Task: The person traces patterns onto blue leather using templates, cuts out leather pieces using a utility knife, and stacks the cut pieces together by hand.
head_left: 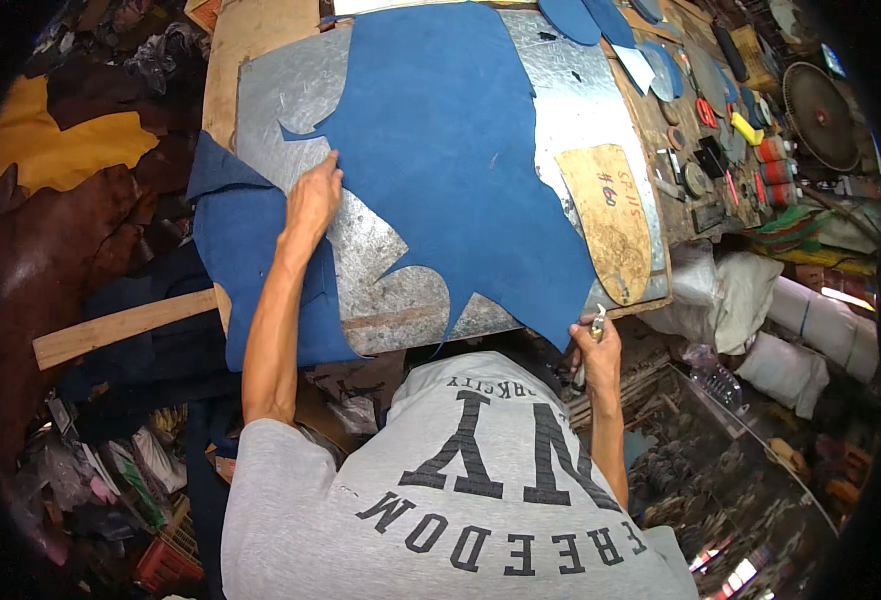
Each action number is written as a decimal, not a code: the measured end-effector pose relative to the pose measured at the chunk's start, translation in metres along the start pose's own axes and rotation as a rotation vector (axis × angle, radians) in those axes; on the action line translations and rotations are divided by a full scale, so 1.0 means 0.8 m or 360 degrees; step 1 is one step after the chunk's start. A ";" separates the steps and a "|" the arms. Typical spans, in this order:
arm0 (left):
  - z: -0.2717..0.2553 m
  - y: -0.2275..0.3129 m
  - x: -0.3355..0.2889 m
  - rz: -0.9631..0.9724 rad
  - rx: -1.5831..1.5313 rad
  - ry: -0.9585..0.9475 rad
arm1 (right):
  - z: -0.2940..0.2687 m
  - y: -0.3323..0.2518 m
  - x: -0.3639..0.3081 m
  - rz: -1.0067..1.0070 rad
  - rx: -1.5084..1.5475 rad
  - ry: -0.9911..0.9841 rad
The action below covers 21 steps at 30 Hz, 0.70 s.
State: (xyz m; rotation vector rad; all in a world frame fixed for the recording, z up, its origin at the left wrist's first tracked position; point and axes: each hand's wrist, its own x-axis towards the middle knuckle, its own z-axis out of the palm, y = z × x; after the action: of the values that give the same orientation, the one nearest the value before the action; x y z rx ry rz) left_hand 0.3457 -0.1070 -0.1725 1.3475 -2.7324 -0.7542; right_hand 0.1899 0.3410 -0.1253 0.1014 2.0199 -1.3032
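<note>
Clearly we press our flat, open left hand (312, 197) on the limp, light blue leather sheet (450, 150); our right hand (596, 345) clenches a small metal tool (596, 322) at its near edge.

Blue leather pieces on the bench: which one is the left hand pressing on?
The large blue leather hide spread over the metal sheet; the left hand presses its left edge. The small oval cut pieces lie untouched at the far edge.

Blue hide (450, 150): matt, suede-like nap. Sheet (580, 110) under it: grey metal, dull sheen, scratched. Template (610, 220): tan board, worn and rough. Counter (245, 40): bare wood. Brown hide (50, 260): glossy leather.
</note>
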 end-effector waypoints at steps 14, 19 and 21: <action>0.030 -0.049 0.049 -0.0405 -0.1048 -0.0239 | -0.059 -0.045 0.119 -0.0584 -0.1797 0.0431; 0.023 -0.048 0.043 -0.0373 -0.1268 -0.0445 | -0.055 -0.052 0.119 -0.0523 -0.1837 0.0430; 0.019 -0.052 0.048 -0.0387 -0.1382 -0.0678 | -0.055 -0.054 0.126 -0.0504 -0.1881 0.0422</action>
State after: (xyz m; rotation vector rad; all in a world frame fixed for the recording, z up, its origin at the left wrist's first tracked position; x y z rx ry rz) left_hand 0.3493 -0.1509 -0.2113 1.3695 -1.9635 -2.1127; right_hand 0.0741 0.3261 -0.1428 -0.6363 2.7856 -0.0709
